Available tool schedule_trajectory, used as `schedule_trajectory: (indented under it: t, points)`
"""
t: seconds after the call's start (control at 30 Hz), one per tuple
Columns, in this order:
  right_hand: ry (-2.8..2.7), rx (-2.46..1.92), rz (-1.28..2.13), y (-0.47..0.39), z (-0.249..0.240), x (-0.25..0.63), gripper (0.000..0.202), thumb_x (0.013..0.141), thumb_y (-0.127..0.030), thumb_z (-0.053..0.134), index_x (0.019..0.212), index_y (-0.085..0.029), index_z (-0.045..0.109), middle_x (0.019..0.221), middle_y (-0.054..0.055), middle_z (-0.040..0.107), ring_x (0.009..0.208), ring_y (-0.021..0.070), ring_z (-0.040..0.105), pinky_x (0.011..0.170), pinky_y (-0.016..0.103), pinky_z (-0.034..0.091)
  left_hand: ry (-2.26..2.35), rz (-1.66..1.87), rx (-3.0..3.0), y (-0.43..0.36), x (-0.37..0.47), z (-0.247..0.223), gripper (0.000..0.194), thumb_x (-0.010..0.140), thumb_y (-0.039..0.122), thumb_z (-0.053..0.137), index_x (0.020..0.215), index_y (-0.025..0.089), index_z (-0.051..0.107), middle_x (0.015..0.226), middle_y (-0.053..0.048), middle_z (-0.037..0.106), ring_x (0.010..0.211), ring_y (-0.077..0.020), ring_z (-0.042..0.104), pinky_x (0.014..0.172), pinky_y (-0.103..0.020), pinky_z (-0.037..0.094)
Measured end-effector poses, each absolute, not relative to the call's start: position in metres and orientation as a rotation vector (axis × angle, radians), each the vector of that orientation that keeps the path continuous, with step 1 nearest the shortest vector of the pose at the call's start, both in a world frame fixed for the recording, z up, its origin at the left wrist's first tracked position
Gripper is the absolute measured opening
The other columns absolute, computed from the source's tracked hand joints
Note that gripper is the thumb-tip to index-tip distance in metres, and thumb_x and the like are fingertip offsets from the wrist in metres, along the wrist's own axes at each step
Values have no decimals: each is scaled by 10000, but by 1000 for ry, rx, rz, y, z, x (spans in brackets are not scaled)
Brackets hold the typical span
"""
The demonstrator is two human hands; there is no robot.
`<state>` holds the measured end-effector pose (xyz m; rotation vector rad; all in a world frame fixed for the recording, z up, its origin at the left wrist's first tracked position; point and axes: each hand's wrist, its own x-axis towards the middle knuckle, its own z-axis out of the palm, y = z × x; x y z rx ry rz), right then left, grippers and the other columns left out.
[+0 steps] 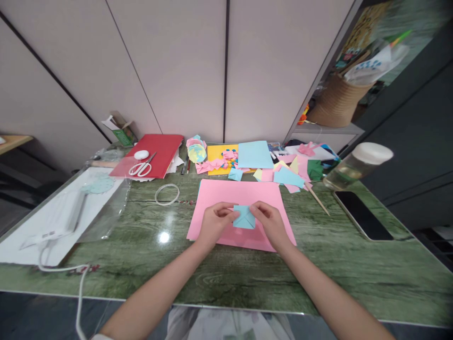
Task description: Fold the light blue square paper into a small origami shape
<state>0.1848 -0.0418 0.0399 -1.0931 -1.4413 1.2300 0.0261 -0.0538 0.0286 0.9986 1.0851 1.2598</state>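
A small light-blue folded paper [244, 217] with crossing creases is held up above a stack of pink sheets [201, 203]. My left hand [216, 221] pinches its left edge between thumb and fingers. At the paper's upper right corner, my right hand [269, 221] grips it in the same way. Just behind the pink sheets lies another small blue folded piece [235, 174]. Beyond that are a larger light-blue sheet [255, 154] and pink folded pieces [212, 165] on a yellow sheet [214, 153].
White scissors [141, 167] rest on a red folder [161, 151] at the back left, near a white coil [167, 194]. A power strip [63, 217] with its cable is farther left. A phone [363, 215], bottle [357, 165] and wooden stick [317, 198] are at the right.
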Motion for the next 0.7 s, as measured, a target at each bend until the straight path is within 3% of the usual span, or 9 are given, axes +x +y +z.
schedule_trajectory:
  t: [0.33, 0.7]
  points:
    - [-1464, -1111, 1090, -43, 38, 186, 219, 778, -300, 505, 600, -172, 500, 582, -25, 441, 596, 108, 402, 566, 225, 321, 1094, 1248, 994, -54, 26, 30, 276, 592, 263, 704, 818, 124, 627, 555, 10, 605, 514, -85, 520, 546, -210, 420]
    - [-1453, -1182, 1073, -44, 39, 182, 274, 773, -369, 485, 574, -183, 456, 549, -31, 412, 561, 111, 388, 533, 229, 311, 1092, 1242, 948, -54, 27, 29, 288, 571, 275, 720, 806, 129, 638, 595, -3, 632, 544, -98, 545, 568, -221, 434]
